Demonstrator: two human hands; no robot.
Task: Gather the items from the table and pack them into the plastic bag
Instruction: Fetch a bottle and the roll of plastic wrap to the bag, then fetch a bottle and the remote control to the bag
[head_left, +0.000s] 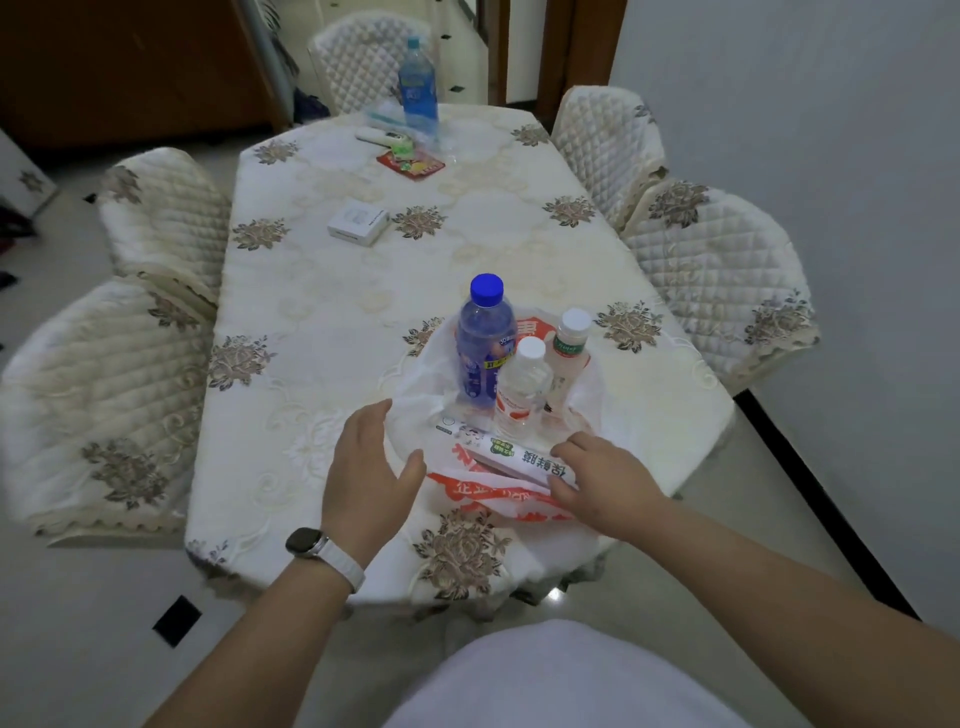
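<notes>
Head view: the worktop, under a cream floral cloth, carries all items. Near its front edge, toward the right corner, a white plastic bag with red print lies spread open. Inside it stand three bottles close together: a blue-capped bottle, a clear white-capped bottle and a second white-capped bottle behind it. A long white box with green print lies across the bag's near rim. The right hand has its grip pinching the box's near end. The left hand, with a watch on its wrist, hovers at the bag's left rim, grip spread and empty. Mid-worktop lies a small white box. At the far edge stands a tall blue bottle beside a red packet.
</notes>
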